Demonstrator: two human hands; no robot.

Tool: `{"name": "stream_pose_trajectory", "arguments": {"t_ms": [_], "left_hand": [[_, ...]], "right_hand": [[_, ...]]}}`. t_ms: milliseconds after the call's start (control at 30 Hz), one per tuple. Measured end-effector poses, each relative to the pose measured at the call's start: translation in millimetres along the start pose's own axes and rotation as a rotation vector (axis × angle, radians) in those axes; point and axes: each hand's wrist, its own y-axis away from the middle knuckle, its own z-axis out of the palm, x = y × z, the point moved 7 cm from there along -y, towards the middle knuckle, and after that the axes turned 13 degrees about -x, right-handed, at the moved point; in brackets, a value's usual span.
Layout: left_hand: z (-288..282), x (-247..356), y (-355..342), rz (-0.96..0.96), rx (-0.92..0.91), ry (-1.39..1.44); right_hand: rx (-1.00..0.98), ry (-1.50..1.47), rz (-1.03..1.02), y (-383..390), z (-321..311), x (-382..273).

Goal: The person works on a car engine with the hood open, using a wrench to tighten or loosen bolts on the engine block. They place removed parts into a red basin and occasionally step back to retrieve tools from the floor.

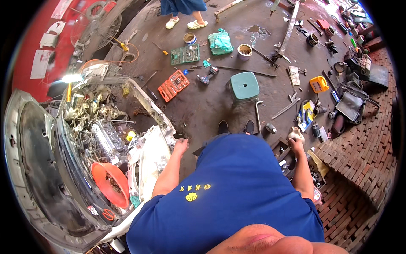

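My left hand [182,145] is beside the white front fender [154,155] of a car with its hood raised. Its fingers are curled together, and whatever they may hold is too small to make out. Over on the right, my right hand [297,145] has its fingers closed at the edge of a pale, crumpled, cloth-like thing [296,133]. Below that hand is an open box of tools and parts [284,161]. The engine bay [103,131] lies exposed at left, with an orange-red basin [105,186] of small parts resting at its edge.
A green stool [244,86] stands ahead of my feet. On the floor lie an orange socket set [173,86], a green socket set [185,54], a cordless drill [208,75], a bent bar [258,117] and a yellow jug [319,84]. Another person's legs [184,12] show at the top.
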Motion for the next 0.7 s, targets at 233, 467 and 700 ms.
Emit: {"name": "stream_pose_trajectory", "arguments": {"t_ms": [233, 467, 700], "left_hand": [[1.3, 6.9, 10.8, 0.034, 0.013, -0.013], [6.1, 23.6, -1.4, 0.084, 0.011, 0.022], [8.4, 30.2, -7.7, 0.061, 0.005, 0.018]], "right_hand": [[-0.095, -0.022, 0.003, 16.0, 4.7, -46.1], [-0.059, -0.321, -0.065, 31.4, 3.4, -112.1], [-0.136, -0.189, -0.029, 11.3, -0.5, -86.7]]}}
